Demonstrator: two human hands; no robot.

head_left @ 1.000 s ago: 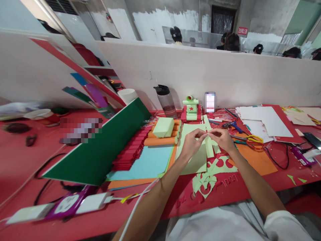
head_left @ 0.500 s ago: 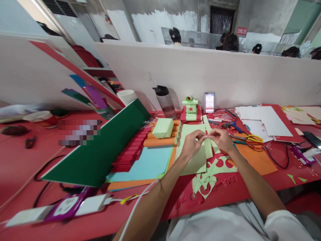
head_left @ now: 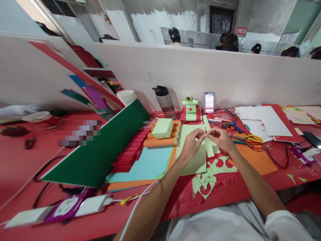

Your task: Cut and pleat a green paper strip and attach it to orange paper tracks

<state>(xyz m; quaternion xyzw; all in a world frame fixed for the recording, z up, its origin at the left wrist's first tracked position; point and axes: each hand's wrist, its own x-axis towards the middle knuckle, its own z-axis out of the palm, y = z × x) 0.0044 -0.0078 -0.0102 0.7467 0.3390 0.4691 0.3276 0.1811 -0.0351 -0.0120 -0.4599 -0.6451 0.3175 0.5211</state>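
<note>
- Workspace: a white partition point(head_left: 225, 75) stands beyond the grip; the red table point(head_left: 107, 219) lies beneath it.
- Grip state: the left hand point(head_left: 193, 143) and right hand point(head_left: 222, 140) meet at the fingertips, apparently clamped on a small piece point(head_left: 207, 134); its form is too small to tell.
- Directly under the grip: pale green strips point(head_left: 210, 148); whether one joins the pinched piece cannot be told.
- Slip hazard: uneven pinch pressure could crease or release the piece; if dropped, it could be lost among the green offcuts point(head_left: 205, 179) nearer the body.
- Right of the grip: scissors point(head_left: 247, 138) lie near the right hand; a careless sideways sweep could strike them.
- Left of the grip: a pale green block point(head_left: 163, 128) rests on orange rolls point(head_left: 160, 141); a bump could dislodge it.
</note>
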